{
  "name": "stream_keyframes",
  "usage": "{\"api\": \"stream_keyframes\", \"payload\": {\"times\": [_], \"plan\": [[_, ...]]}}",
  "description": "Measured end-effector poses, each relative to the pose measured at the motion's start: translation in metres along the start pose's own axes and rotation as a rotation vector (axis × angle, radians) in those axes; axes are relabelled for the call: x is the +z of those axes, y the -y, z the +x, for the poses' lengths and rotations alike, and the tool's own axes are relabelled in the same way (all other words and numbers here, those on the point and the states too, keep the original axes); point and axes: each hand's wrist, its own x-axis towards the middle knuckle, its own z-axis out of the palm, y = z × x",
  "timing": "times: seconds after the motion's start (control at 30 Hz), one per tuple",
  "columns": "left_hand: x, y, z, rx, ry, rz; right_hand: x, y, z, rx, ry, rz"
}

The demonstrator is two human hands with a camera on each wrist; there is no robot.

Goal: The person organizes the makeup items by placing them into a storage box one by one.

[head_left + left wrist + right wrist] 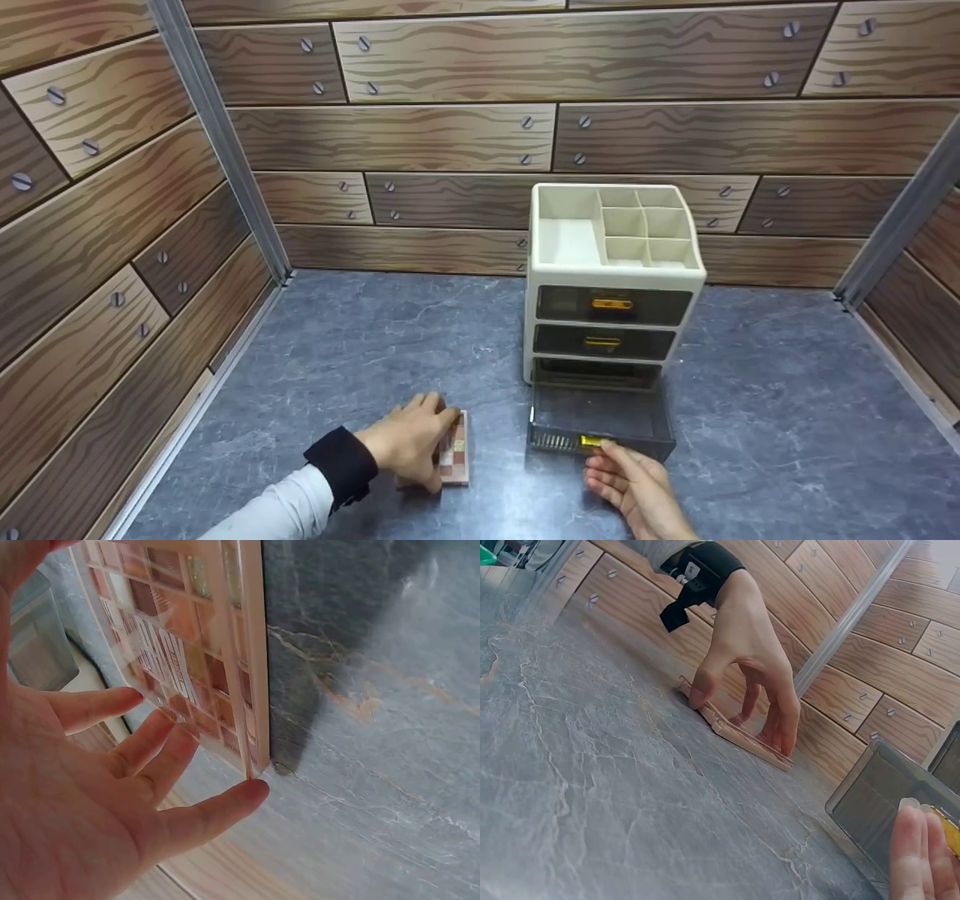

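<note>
An eyeshadow palette [455, 456] with a clear lid and a grid of pink, brown and glittery pans lies on the grey table. My left hand [411, 439] spans it from above, thumb at the near edge and fingertips at the far edge. Fingertips meet the rim of the palette [172, 637] in the left wrist view. To the right, the bottom drawer [607, 412] of a cream desktop organizer [534, 300] is pulled out. It is dark, see-through and looks bare inside. My right hand [636, 484] pinches its yellow handle [589, 441] between thumb and fingers.
The organizer's upper two drawers [559, 304] are closed. On its top is a tray [566, 240] split into compartments. Wood-patterned walls [450, 139] joined by metal corner posts [217, 135] enclose the table [360, 330] at the back and sides.
</note>
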Motion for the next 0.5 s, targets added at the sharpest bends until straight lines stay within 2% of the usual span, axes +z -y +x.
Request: {"api": "stream_keyframes", "payload": {"times": [0.2,0.5], "plan": [[-0.003,-0.003,-0.003,-0.004,-0.036,-0.038,0.000,0.000,0.000,0.008,-0.003,0.008],[-0.012,-0.006,-0.006,0.047,-0.083,-0.074,0.000,0.000,-0.001,-0.001,0.008,0.008]]}}
